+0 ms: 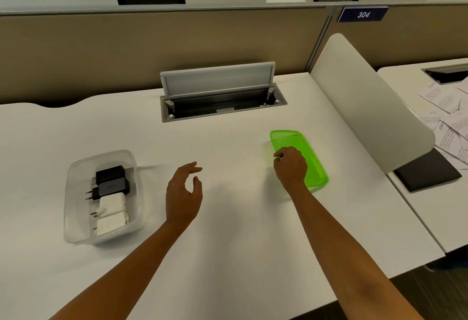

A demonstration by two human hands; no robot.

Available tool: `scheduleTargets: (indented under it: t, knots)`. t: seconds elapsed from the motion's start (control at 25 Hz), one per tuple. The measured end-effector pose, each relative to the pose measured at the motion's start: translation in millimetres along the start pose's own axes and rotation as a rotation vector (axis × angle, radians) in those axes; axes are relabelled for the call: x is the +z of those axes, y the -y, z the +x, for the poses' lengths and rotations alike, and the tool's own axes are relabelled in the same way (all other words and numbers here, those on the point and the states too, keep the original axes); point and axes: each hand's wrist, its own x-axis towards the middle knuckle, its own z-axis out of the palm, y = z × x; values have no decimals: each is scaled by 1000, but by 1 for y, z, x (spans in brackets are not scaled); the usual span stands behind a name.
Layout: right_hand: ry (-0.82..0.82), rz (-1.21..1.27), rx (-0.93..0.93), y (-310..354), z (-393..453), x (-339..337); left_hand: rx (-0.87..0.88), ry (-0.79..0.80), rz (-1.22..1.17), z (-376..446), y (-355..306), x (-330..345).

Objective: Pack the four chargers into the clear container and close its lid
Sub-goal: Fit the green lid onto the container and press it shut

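Resting on the left part of the white tabletop [228, 218], the clear container [76, 218] stands open and uncovered. All four chargers lie inside it in a row running from far to near: a black charger [111, 173] at the far end, a second black charger [114, 186] touching it, then a white charger [112, 205], and another white charger [110, 226] nearest the viewer. Their plug pins point toward the container's left wall.

The green lid [314, 165] lies flat on the tabletop, well apart from the container, on the right side. The right hand [291, 165] is placed over the lid's near-left portion, fingers curled down at its left edge; whether the fingers have closed on the edge or only touch it cannot be told from this view.

The left hand [183, 190] hangs above bare tabletop between container and lid, holding nothing, fingers loosely spread with thumb and forefinger apart. It touches neither object.

Beyond the hands, a cable hatch [220, 91] is set into the tabletop with its flap raised. A beige partition [152, 48] backs the desk, and a curved white divider [367, 107] stands on the right. Loose printed papers [445, 117] lie on the neighbouring desk.
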Motion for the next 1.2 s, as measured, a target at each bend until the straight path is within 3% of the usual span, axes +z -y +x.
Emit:
scheduleTargets:
  t: [0.16, 0.4, 0.56, 0.68, 0.96, 1.2]
  knots:
    - [3, 185, -81, 52, -26, -14, -15, 18, -10, -9, -1, -11]
    - [164, 665, -240, 126, -59, -45, -37, -25, -72, -3, 0, -46]
    - [355, 1039, -130, 165, -81, -47, -115, -120, -133, -7, 5, -72]
    - [495, 1185, -42, 184, -102, -22, -214, -156, -227, -10, 4, -96]
    - [502, 1011, 84, 234, -168, 61, -274, -318, 36, -16, 42, -157]
    - [542, 786, -33, 262, -202, 99, -422, -291, 202, -23, 81, -180]
